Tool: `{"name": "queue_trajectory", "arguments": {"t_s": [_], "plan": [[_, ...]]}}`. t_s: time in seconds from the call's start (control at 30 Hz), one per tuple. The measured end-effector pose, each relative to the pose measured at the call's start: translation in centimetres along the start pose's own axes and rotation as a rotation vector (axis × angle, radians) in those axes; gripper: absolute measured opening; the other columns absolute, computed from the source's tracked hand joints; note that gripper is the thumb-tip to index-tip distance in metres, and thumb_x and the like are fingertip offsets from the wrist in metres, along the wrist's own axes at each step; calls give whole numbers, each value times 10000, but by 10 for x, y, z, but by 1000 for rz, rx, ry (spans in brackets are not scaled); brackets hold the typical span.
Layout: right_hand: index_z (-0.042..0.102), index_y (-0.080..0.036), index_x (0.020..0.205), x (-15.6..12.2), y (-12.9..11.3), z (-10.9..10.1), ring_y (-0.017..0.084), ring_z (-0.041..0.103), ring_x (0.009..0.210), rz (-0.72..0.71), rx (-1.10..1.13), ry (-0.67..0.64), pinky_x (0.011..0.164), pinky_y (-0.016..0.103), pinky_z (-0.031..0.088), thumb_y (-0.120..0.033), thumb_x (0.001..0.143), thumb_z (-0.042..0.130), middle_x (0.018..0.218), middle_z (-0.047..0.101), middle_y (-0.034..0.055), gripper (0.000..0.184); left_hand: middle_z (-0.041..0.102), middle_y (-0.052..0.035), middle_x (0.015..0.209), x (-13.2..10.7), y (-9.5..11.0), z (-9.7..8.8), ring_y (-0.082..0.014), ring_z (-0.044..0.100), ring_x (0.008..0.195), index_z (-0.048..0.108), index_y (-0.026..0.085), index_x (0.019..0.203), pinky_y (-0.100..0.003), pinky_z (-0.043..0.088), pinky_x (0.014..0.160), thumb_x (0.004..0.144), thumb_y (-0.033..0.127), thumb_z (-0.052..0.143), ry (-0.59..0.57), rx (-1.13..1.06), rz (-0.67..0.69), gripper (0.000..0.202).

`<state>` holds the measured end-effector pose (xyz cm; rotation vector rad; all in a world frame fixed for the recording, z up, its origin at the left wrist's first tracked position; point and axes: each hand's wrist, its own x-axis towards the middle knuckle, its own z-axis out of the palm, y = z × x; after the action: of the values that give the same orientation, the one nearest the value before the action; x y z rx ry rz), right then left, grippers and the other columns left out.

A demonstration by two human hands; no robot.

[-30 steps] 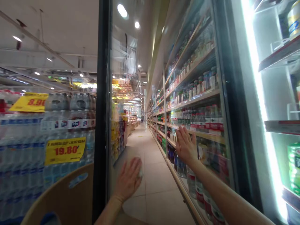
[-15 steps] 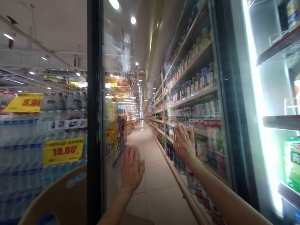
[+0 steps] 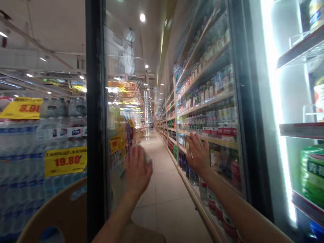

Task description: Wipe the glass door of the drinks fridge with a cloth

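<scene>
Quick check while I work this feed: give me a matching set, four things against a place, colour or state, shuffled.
1. left hand
2. 19.80 sign
3. green pack
4. door frame

A. black
B. on the shelf at the view's right edge
C. yellow, red figures
D. pale thing beside its thumb

Pairs: 1-D, 2-C, 3-B, 4-A

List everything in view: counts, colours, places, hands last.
Glass door: one, dark-framed, centre
Price signs: two, yellow, left of door
Stacked bottles: many, mostly clear, left
Cut-out panel: one, brown, lower left
Shelved drinks: many, multicoloured, seen in glass
Green pack: one, green, right
Light strip: one, white, right
Ceiling lights: several, white, above
Floor: one, beige, centre
Pale item: one, whitish, unclear, by left hand
Left hand: one, bare, at glass
Right hand: one, bare, at glass
</scene>
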<state>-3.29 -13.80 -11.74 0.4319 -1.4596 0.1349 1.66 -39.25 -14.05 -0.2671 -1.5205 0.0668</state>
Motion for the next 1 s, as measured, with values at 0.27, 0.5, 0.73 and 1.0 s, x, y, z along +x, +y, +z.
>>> {"name": "queue_trajectory", "arguments": {"t_s": [0.27,0.5,0.73,1.0], "plan": [[421,-218,1345,-2,-40,-12,190,399,1310,-76,293,-6,1108,428,238,-155,859,372,1349,509,98,492,377,-185,1430,36,58,17,-247,241,1384,75,88,1452,-451,217,1113,871,273,429,-132,-180,94,705],[478,-215,1280,5,-114,-13,162,457,1230,10,381,-31,1132,406,159,-229,882,432,1242,587,69,401,263,-209,1480,15,7,-10,-252,219,1390,10,93,1455,-467,273,1096,851,307,431,-150,-333,191,767],[638,-260,1039,-1,-67,-11,207,467,1194,60,161,69,1100,458,196,-273,832,541,1185,601,52,229,331,-159,1457,2,2,-10,-242,194,1397,228,141,1438,-448,183,1130,853,228,491,-41,16,55,648],[473,-164,1316,-47,-17,-13,271,319,1348,401,-96,200,1054,503,268,-208,879,381,1362,478,160,449,301,-164,1463,3,8,-8,-235,143,1408,173,124,1451,-449,146,1136,862,277,491,-51,51,55,687]]}}
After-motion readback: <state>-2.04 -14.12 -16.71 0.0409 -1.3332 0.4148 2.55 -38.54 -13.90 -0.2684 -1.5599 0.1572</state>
